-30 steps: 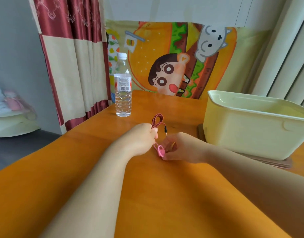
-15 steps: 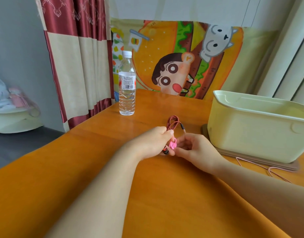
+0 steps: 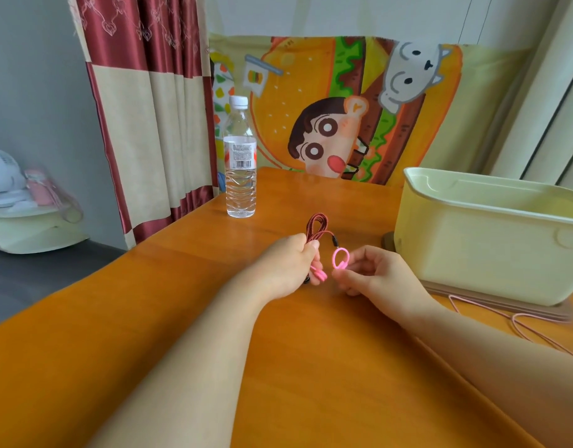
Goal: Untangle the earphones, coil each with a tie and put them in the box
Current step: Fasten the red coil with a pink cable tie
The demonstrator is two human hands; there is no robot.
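Observation:
My left hand [image 3: 290,261] is closed around a coiled dark red braided earphone cable [image 3: 317,229]; its loop sticks up above my fist and its black plug [image 3: 335,242] points right. One end of a pink tie [image 3: 416,275] shows below my left fingers. My right hand [image 3: 370,274] pinches the other end of the pink tie, a round loop [image 3: 340,258], a little to the right of the cable. The pale yellow box [image 3: 482,240] stands open on the right. A second, pink earphone cable [image 3: 518,321] lies loose on the table in front of the box.
A water bottle [image 3: 240,166] stands at the back left of the orange wooden table [image 3: 311,367]. The box rests on a brown mat [image 3: 505,305]. A cartoon cloth hangs behind the table, with a red and cream curtain to the left.
My hands have drawn slightly apart. The pink tie, bunched between my fingers before, now stretches out with its round loop held up in my right hand.

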